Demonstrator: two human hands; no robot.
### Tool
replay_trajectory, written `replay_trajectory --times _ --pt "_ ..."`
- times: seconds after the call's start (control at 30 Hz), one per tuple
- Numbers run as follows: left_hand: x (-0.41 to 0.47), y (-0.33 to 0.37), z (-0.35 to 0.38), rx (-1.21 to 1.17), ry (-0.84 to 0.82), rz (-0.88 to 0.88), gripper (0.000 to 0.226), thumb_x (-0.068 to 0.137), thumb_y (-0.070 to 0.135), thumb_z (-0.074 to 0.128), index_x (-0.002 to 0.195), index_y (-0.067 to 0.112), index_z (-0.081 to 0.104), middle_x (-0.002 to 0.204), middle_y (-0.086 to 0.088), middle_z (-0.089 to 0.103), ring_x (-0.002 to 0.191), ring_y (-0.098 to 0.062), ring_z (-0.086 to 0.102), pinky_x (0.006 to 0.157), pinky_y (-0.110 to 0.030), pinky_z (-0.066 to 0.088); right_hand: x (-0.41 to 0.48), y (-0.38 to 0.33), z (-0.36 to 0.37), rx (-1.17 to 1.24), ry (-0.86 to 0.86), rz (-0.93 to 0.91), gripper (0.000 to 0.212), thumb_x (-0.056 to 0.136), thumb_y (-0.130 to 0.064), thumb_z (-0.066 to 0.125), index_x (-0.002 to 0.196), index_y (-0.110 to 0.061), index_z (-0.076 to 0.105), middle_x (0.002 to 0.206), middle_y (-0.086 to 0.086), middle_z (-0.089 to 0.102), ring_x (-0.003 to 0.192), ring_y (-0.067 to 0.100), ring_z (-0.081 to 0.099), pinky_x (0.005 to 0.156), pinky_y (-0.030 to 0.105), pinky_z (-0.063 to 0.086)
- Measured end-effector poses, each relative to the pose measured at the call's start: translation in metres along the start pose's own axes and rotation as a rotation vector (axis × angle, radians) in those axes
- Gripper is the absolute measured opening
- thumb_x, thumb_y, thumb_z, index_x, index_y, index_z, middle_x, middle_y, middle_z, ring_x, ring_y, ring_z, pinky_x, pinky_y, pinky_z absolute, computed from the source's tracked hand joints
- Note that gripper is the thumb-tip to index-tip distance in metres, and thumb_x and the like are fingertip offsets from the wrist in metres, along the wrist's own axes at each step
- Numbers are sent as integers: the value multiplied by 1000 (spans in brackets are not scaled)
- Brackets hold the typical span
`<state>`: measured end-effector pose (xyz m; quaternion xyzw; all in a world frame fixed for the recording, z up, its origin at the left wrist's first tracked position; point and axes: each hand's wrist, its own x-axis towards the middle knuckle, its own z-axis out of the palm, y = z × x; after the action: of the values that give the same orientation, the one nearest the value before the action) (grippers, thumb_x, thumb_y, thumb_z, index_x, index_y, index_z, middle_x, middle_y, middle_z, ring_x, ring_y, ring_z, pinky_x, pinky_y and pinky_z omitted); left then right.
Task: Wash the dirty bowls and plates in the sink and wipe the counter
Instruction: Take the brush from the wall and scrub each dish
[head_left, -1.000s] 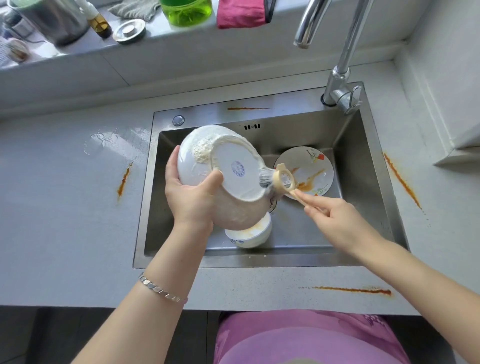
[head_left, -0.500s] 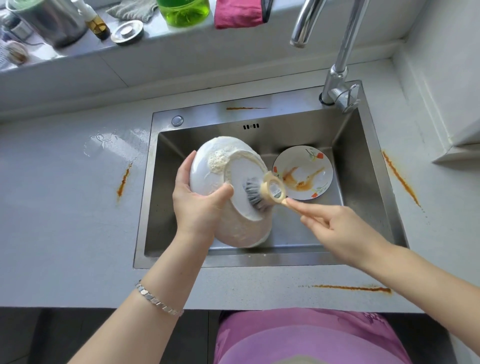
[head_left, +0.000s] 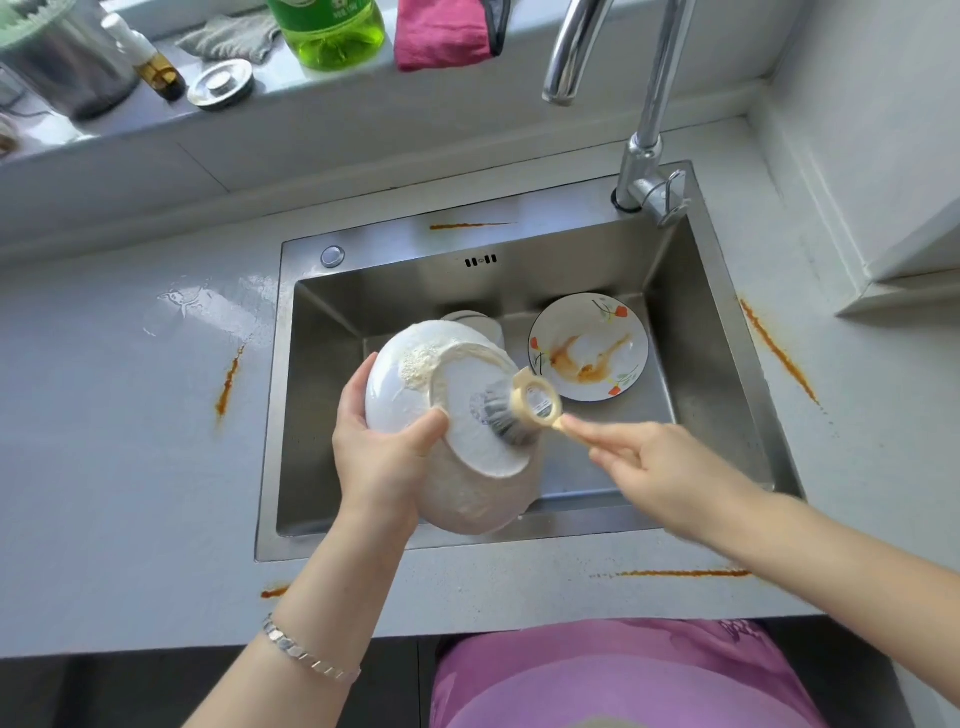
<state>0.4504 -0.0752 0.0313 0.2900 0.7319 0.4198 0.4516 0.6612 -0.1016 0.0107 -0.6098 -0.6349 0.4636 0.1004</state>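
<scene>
Orange-brown sauce streak, smeared on the counter just beyond the left rim of the sink; unwiped. White bowl, held upside down and tilted over the sink's front left part, probably to present its foot ring for scrubbing; foam on the upper side. Gripped by the left hand, fingers wrapped round the rim, thumb pressed on the base. Dish brush, bristles set against that base, handle pinched by the right hand. Sticker on brush head and blue mark on base: unreadable. Flowered plate, sauce-stained, lying at the sink's back right, awaiting washing. Further streaks noted beyond the right rim.
</scene>
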Motion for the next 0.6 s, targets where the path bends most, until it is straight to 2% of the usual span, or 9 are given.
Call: replay_trajectory --times 0.1,0.17,0.27,0.33,0.37,0.4,0.47,0.53,0.6 --pt "2 -1 -2 -4 20 -22 65 71 -1 68 116 43 53 107 14 58 98 -15 60 85 -54 52 -11 -9 7 61 -102 -64 42 96 -26 44 121 -60 43 81 -18 70 60 3 58 72 24 50" --pt "3 -2 -3 -22 23 -32 65 70 0 67 118 43 53 107 13 59 100 -19 60 85 -57 51 -3 -2 -1 19 -22 -29 43 96 -26 44 120 -62 39 87 -11 71 71 2 63 70 20 51" --pt "2 0 -2 -14 11 -21 65 70 -1 67 114 44 52 105 15 58 99 -16 60 84 -55 52 -4 -6 1 26 -20 -41 46 96 -26 44 115 -67 36 110 2 70 86 10 66 84 28 51" --pt "0 0 -3 -14 -8 -25 65 67 0 68 112 44 53 106 12 59 98 -16 61 81 -49 55 -9 -20 7 63 -74 -107 46 96 -24 44 115 -66 40 107 -10 70 96 8 64 85 23 50" --pt "-1 -1 -4 -15 -22 -22 65 63 3 70 111 43 53 106 11 60 97 -15 62 78 -42 56 -6 -22 3 67 -53 -103 45 96 -22 45 118 -61 43 98 -20 70 94 2 63 81 16 49" --pt "-3 -1 -4 -12 -40 -10 65 58 6 69 109 43 54 106 10 60 96 -13 62 75 -35 56 0 -22 -3 68 -4 -79 44 96 -20 45 122 -55 45 91 -24 70 90 0 63 79 14 47" --pt "-6 -1 -2 3 -66 6 65 51 11 66 108 41 54 106 9 61 94 -10 62 74 -29 55 10 -21 -10 91 89 -36 43 96 -20 46 124 -52 46 104 -13 70 96 4 63 86 22 47" --pt "-6 -3 -1 -5 -68 -10 67 50 11 68 111 36 55 105 8 63 92 -9 63 77 -29 56 6 -29 -4 87 51 -96 45 96 -22 46 118 -60 43 106 -4 70 89 5 63 86 26 48" --pt "-3 -3 -2 -19 -74 -8 70 49 11 71 115 32 56 105 7 64 90 -8 64 71 -23 55 0 -36 2 112 0 -154 44 95 -24 46 111 -65 44 112 -2 69 100 16 63 92 35 49"
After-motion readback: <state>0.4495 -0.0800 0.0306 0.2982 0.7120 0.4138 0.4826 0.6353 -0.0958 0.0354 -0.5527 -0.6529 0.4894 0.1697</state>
